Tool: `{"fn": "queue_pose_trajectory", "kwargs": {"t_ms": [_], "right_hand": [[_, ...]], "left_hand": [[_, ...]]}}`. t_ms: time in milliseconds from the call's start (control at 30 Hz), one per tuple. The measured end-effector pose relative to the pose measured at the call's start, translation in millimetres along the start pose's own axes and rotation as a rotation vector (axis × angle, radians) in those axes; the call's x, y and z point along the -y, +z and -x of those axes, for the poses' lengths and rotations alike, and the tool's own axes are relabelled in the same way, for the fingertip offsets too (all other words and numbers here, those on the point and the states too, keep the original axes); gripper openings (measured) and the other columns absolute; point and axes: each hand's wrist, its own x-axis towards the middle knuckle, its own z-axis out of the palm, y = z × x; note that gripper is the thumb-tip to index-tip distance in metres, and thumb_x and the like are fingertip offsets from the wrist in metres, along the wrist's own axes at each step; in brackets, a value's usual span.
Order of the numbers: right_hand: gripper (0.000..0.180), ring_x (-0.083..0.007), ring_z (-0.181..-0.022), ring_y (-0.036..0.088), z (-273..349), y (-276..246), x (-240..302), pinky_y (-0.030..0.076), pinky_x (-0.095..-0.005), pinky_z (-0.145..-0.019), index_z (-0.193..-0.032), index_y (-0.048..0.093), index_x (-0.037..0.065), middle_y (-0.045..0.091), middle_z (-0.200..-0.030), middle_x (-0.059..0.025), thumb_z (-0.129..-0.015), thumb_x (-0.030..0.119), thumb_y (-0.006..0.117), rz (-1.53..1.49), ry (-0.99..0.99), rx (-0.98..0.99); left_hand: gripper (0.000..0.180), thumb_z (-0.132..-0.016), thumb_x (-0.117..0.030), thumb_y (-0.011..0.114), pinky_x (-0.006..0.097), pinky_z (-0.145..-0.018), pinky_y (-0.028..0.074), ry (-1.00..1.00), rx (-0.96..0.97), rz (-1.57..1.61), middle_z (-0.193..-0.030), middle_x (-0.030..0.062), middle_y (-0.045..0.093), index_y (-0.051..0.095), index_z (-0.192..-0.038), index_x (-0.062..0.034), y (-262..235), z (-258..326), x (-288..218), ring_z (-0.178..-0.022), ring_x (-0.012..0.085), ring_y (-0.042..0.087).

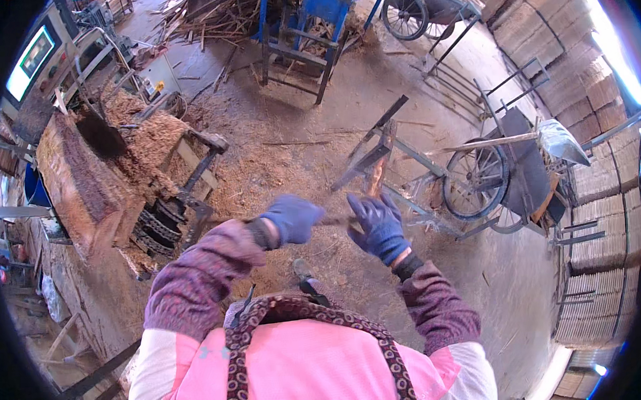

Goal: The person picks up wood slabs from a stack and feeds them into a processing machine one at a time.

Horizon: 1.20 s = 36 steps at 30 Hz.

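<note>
Inspector: While the head view bends everything toward its rim, the ground reads plainly: a packed dirt floor [372, 76] strewn with sawdust and wood shavings, thickest at the left beside a chain-driven wood machine [105, 174] heaped with chips.

Clerk: And the room about it?

Inspector: A workshop. Stacked boards [543, 54] line the right wall under strong daylight. A two-wheeled cart [509, 170] stands to the right, a second wheeled barrow [419, 10] at the top, and a blue metal frame [309, 22] beside a pile of wood scraps [219, 15]. A control panel with a lit screen [32, 55] sits at upper left.

Clerk: The item in hand?

Inspector: A thin, reddish-brown strip of wood [375, 180], splintery, held in front of the chest over the floor. It runs from the left hand [290, 218] across to the right hand [377, 226] and rises past it. Both wear blue work gloves. The left hand is closed in a fist about one end. The right hand has its fingers curled loosely around the strip, some half spread.

Clerk: Anything obscured?

Inspector: The strip's middle is thin and blurred against the shavings; its full length cannot be judged. The gloves hide the exact contact of the fingertips. The view's corners are black.
</note>
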Motion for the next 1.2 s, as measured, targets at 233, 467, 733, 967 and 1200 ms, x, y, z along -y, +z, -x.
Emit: {"fn": "queue_pose_trajectory", "kwargs": {"t_ms": [233, 467, 733, 967, 1200], "right_hand": [[0.067, -0.0361, -0.082, 0.065, 216, 172, -53, 0.052, -0.0413, -0.072, -0.123, 0.055, 0.015, 0.066, -0.093, -0.0183, -0.070, 0.050, 0.075, -0.892, 0.768, 0.196], [0.063, -0.0216, -0.101, 0.058, 183, 192, -115, 0.047, -0.0355, -0.086, -0.125, 0.051, -0.002, 0.062, -0.113, -0.0132, -0.076, 0.031, 0.075, -1.057, 1.142, -0.194], [0.050, -0.0245, -0.109, 0.053, 0, 303, -246, 0.043, -0.0364, -0.093, -0.125, 0.049, -0.001, 0.054, -0.124, -0.0151, -0.087, 0.030, 0.060, -0.941, 0.824, 0.092], [0.024, -0.0179, -0.089, 0.060, 32, 384, 8, 0.050, -0.0325, -0.078, -0.100, 0.060, -0.002, 0.063, -0.104, -0.0102, -0.086, 0.016, 0.066, -1.272, 0.496, 0.763], [0.046, -0.0234, -0.102, 0.057, 49, 263, 358, 0.045, -0.0344, -0.089, -0.115, 0.058, 0.000, 0.061, -0.109, -0.0114, -0.086, 0.035, 0.065, -0.882, -0.487, 0.829]], "left_hand": [[0.037, -0.077, -0.025, 0.059, 0.044, -0.093, 0.042, 0.383, -0.305, -0.082, -0.103, 0.0143, 0.064, 0.060, -0.113, -0.0159, 9, -105, -81, -0.097, 0.0299, 0.061], [0.046, -0.081, -0.032, 0.062, 0.041, -0.090, 0.046, -0.227, -0.387, 0.114, -0.114, 0.0143, 0.060, 0.055, -0.121, -0.0098, 59, -18, -2, -0.103, 0.0329, 0.058], [0.052, -0.081, -0.039, 0.061, 0.042, -0.089, 0.048, -0.891, -0.363, 0.437, -0.118, 0.0170, 0.060, 0.054, -0.124, -0.0108, 156, 179, -55, -0.105, 0.0343, 0.059], [0.051, -0.081, -0.046, 0.061, 0.042, -0.086, 0.048, -1.599, -0.442, 0.913, -0.104, 0.0163, 0.066, 0.058, -0.118, -0.0102, 343, 335, -181, -0.097, 0.0345, 0.062], [0.049, -0.079, -0.049, 0.059, 0.040, -0.087, 0.047, -1.760, -0.745, 1.330, -0.107, 0.0158, 0.065, 0.063, -0.111, -0.0120, 475, 409, -333, -0.100, 0.0330, 0.061]]}}
